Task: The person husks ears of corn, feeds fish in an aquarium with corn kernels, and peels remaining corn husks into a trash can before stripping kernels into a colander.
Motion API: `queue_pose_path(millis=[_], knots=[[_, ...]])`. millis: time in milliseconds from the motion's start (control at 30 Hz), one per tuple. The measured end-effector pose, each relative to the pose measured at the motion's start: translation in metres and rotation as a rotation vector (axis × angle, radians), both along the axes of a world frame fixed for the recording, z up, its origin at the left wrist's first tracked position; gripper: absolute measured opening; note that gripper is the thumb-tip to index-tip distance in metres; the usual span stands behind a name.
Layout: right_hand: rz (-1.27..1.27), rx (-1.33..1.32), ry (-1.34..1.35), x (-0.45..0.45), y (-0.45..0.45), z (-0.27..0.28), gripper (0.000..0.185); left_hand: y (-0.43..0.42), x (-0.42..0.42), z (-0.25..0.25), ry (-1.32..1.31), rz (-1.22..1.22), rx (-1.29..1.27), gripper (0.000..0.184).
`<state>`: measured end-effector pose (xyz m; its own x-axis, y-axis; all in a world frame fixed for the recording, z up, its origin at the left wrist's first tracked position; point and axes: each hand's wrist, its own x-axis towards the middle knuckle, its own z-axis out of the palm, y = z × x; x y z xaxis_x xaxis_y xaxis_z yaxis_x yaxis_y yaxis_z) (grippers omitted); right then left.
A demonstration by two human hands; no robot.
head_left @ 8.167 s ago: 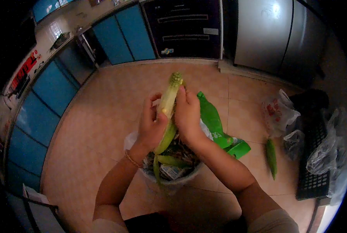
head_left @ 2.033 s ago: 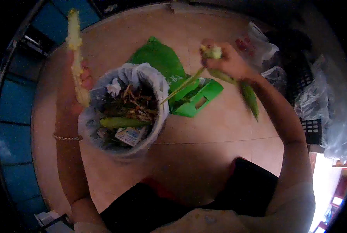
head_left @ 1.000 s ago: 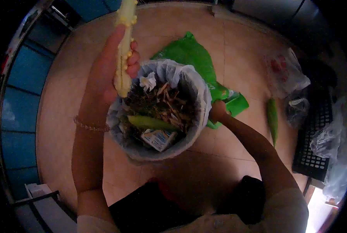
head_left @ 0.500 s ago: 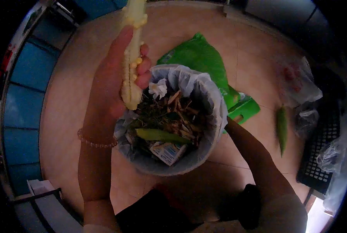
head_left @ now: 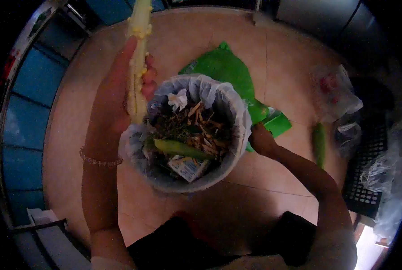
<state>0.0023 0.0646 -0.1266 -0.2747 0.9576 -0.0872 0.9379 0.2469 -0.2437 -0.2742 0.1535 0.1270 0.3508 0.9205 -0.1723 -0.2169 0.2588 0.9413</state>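
Note:
My left hand [head_left: 135, 85] is wrapped round a mostly stripped corn cob [head_left: 138, 74], pale with a few yellow kernels left on it. It holds the cob upright at the left rim of a bin [head_left: 201, 184] lined with a whitish plastic bag. Inside the bin lie a green husk leaf [head_left: 180, 148], a small printed carton [head_left: 188, 167], a crumpled white tissue [head_left: 178, 100] and brown dry scraps [head_left: 205, 130]. My right hand [head_left: 261, 138] is closed at the right rim, beside a green bag [head_left: 223, 67]; its grip is partly hidden.
On the tiled floor to the right lies a long green piece [head_left: 319, 144], perhaps corn or husk. Near it are a clear plastic bag [head_left: 338, 96] with red print and a dark perforated crate [head_left: 367, 180]. Blue cabinets [head_left: 27, 123] line the left side.
The view has shifted slightly. My left hand and the cob have moved a little left and down. More of my right hand now shows beside the bin rim.

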Motion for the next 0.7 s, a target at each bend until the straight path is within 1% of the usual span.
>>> queue_pose_path(millis=[67, 100, 167, 200, 233, 267, 300, 333, 367, 433, 500, 533, 600, 633, 700], knots=[[0.0, 0.145, 0.118, 0.014, -0.012, 0.01, 0.022, -0.001, -0.002, 0.0, -0.034, 0.03, -0.006, 0.037], [0.012, 0.154, 0.106, 0.02, -0.015, 0.026, 0.022, -0.003, -0.003, 0.001, -0.068, 0.064, -0.017, 0.037], [0.05, 0.198, 0.25, 0.026, -0.021, 0.063, 0.02, -0.005, -0.006, -0.001, -0.072, 0.098, -0.026, 0.037], [0.065, 0.211, 0.243, 0.025, -0.02, 0.084, 0.02, -0.008, -0.009, -0.002, -0.079, 0.135, -0.038, 0.036], [0.033, 0.356, 0.411, 0.02, -0.02, 0.104, 0.02, -0.012, -0.007, -0.005, -0.081, 0.137, -0.03, 0.036], [0.006, 0.5, 0.58, 0.013, -0.019, 0.123, 0.02, -0.019, -0.003, -0.007, 0.036, 0.226, 0.028, 0.036], [0.022, 0.507, 0.576, 0.003, -0.015, 0.141, 0.02, -0.023, 0.0, -0.011, 0.146, 0.319, 0.086, 0.036], [0.011, 0.449, 0.729, -0.009, -0.017, 0.156, 0.021, -0.029, 0.001, -0.019, 0.141, 0.324, 0.099, 0.036], [0.005, 0.386, 0.878, -0.023, -0.016, 0.169, 0.022, -0.031, 0.0, -0.032, 0.12, 0.277, 0.122, 0.036], [-0.025, 0.137, 1.012, -0.055, -0.013, 0.193, 0.02, -0.037, 0.002, -0.036, 0.1, 0.24, 0.161, 0.037], [0.053, 0.081, 1.164, -0.082, -0.001, 0.196, 0.029, -0.043, 0.009, -0.035, -0.056, 0.2, 0.1, 0.042], [0.063, 0.091, 1.162, -0.096, 0.004, 0.196, 0.029, -0.045, 0.013, -0.037, -0.059, 0.202, 0.113, 0.042], [0.062, -0.013, 1.429, -0.12, 0.012, 0.197, 0.043, -0.049, 0.015, -0.045, -0.054, 0.228, 0.164, 0.047], [0.072, -0.004, 1.425, -0.126, 0.012, 0.201, 0.043, -0.05, 0.016, -0.045, -0.059, 0.23, 0.175, 0.047], [0.095, -0.019, 1.193, -0.134, 0.007, 0.206, 0.049, -0.049, 0.017, -0.048, -0.077, 0.276, 0.201, 0.05]])
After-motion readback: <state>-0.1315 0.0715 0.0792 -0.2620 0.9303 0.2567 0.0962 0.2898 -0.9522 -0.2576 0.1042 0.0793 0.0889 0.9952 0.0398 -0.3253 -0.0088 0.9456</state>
